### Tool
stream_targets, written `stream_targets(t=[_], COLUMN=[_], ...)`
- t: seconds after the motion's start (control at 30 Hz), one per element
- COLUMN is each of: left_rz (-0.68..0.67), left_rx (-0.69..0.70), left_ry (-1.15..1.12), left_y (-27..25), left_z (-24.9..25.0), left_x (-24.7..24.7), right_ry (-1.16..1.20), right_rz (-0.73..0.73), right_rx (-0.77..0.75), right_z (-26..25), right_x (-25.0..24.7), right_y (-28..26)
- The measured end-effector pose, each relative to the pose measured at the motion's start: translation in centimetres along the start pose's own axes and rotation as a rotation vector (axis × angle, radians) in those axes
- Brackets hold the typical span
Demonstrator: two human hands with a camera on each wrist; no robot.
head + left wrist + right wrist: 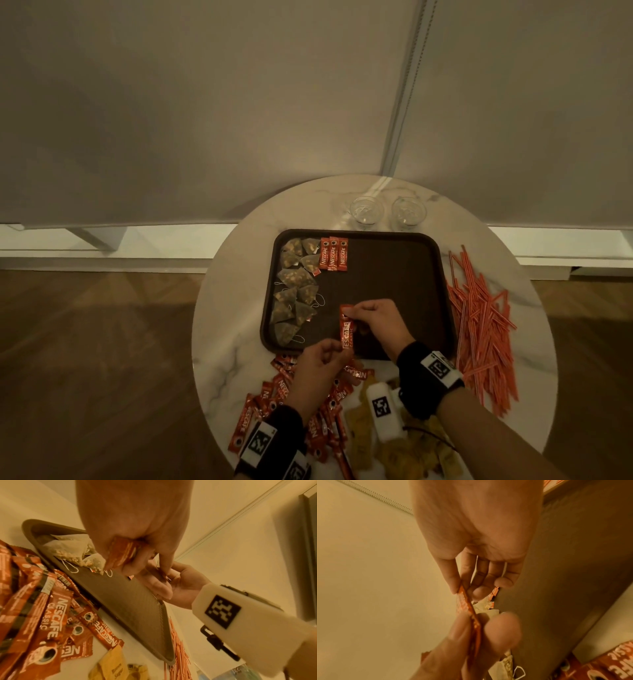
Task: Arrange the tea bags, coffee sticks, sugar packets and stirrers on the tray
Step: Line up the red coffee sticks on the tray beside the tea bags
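Closest to the person, yellow sugar packets (416, 448) lay in a loose heap on the round, marble-look counter (219, 308), next to a messy pile of coffee sticks (274, 390), shiny red and crinkly. They were probably waiting there for their turn. Just past them, the left hand (317, 371) pinched the near end of one coffee stick (346, 330) between thumb and fingers, and the right hand (378, 323) pinched its far end, with its other fingers loosely bent. Held by both ends, the flat, thin stick stayed straight above the near part of the dark tray (442, 274), likely so it could be laid down neatly. On the tray's left side sat soft, see-through tea bags (294, 294), shaped like little pyramids with thin strings. At the far edge, three coffee sticks (334, 254) lay side by side in a tidy row. Off to the right, thin striped stirrers (479, 325) were spread out on the counter. Farthest away stood two clear glasses (387, 212).
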State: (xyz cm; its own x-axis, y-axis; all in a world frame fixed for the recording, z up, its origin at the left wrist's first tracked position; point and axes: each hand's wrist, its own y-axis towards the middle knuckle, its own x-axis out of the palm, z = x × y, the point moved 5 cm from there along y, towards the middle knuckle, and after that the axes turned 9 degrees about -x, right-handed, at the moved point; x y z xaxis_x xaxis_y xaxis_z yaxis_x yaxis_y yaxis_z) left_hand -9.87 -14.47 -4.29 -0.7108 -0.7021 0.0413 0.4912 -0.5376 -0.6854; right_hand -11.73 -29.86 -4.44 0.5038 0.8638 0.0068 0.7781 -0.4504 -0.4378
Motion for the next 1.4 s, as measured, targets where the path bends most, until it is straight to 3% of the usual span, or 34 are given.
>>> stream_targets(t=[0.2, 0.37, 0.63, 0.77, 0.9, 1.07, 1.4], left_rz=[0.051, 0.017, 0.006, -0.022, 0.025, 0.089, 0.095], left_rx=[0.031, 0.002, -0.027, -0.065, -0.123, -0.201, -0.188], left_ry=[-0.044, 0.045, 0.169, 0.12, 0.08, 0.045, -0.093], left_y=[-0.2, 0.9, 2.8, 3.6, 5.0, 7.1, 10.3], left_z=[0.1, -0.3, -0.7, -0.9, -1.1, -2.0, -1.7], left_x=[-0.2, 0.0, -0.5, -0.5, -0.7, -1.2, -1.2], right_ry=[0.083, 0.116, 0.035, 0.035, -0.033, -0.306, -0.593], right_rz=[-0.008, -0.005, 0.006, -0.025, 0.016, 0.087, 0.083], right_rx=[0.085, 0.047, 0.075, 0.11, 0.143, 0.168, 0.195], right_z=[2.2, 3.9, 4.9, 5.1, 5.2, 6.0, 3.8], right_x=[-0.3, -0.7, -1.1, -0.9, -2.1, -5.5, -7.1], right_y=[-2.0, -4.2, -3.0, -1.9, -0.1, 3.7, 13.4])
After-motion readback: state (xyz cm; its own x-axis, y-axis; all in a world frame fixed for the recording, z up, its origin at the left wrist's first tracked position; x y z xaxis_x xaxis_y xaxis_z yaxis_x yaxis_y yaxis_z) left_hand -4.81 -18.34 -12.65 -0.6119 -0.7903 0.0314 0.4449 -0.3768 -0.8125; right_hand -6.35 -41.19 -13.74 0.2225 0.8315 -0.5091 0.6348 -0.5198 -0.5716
